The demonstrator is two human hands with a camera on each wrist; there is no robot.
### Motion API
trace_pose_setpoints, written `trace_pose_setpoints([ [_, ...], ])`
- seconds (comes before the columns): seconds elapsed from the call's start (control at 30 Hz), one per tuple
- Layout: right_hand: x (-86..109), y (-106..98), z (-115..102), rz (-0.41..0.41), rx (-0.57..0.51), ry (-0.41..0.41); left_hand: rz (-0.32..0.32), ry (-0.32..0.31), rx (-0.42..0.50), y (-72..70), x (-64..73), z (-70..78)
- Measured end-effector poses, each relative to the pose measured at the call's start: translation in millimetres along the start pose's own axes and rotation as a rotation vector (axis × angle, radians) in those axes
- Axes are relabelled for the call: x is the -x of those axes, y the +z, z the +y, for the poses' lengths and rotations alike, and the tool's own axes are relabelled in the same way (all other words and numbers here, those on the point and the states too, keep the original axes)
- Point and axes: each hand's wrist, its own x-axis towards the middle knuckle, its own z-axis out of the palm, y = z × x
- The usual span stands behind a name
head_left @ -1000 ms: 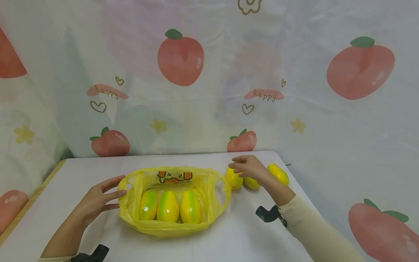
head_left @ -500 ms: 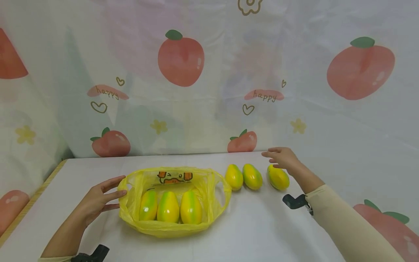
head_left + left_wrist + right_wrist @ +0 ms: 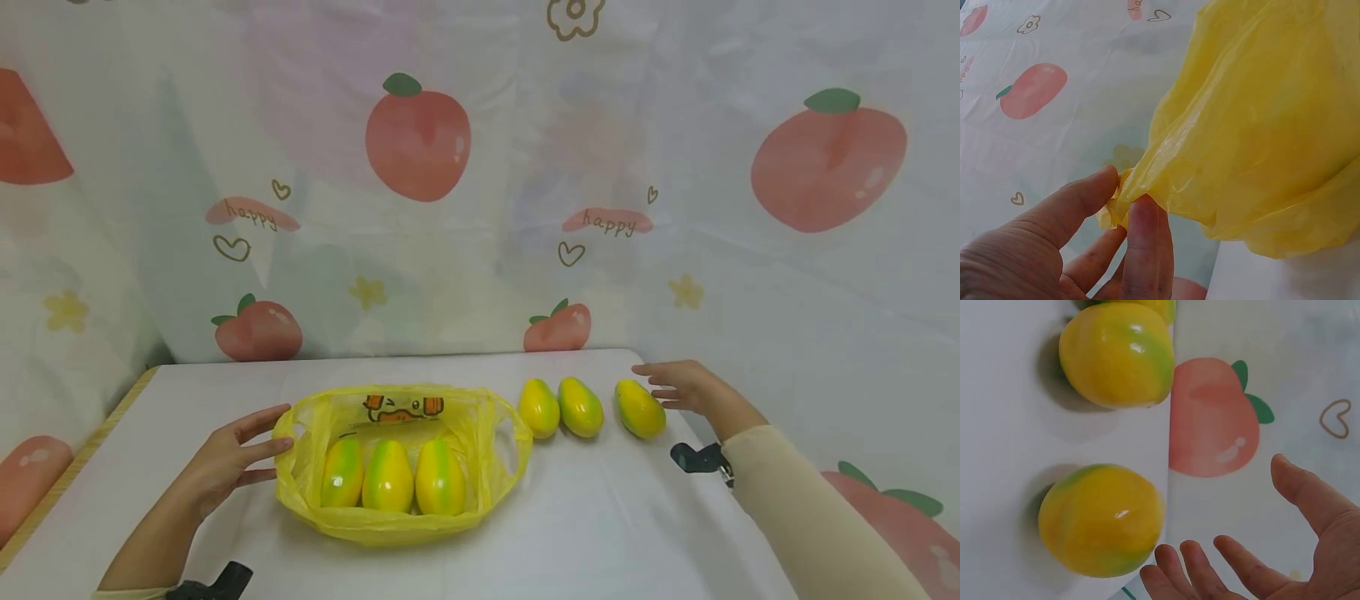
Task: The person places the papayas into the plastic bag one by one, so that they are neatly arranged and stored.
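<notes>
My left hand pinches the left handle of a yellow plastic bag; the left wrist view shows thumb and fingers on the bunched plastic. The bag's mouth gapes toward me, and three yellow-green mangoes lie inside, the middle mango among them. On the table to its right, two more mangoes lie side by side, a left mango and a right mango. Farther right is a lone mango. My right hand is just beyond it, fingers spread and holding nothing; the right wrist view shows that mango near the fingertips.
Everything rests on a white table, whose right edge passes close to the lone mango. A fruit-printed cloth hangs behind and to both sides. A black device is strapped at the right wrist.
My right hand has moved right, from over the loose mangoes to the far side of the rightmost one, lowering lately. The left hand and the bag stay in place.
</notes>
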Motion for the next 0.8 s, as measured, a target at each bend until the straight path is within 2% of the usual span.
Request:
trace_pose_setpoints([
  [0.3,-10.3,-5,18,0.039,-0.041,0.018,0.009,0.001,-0.002,0.7,1.3,0.3],
  [0.53,-17.8,-5,31,0.121,-0.068,0.012,0.009,-0.005,-0.003,0.7,0.6,0.7],
  [0.8,-32.8,-7,46,0.208,-0.01,0.041,0.01,-0.007,-0.004,0.4,0.5,1.2],
])
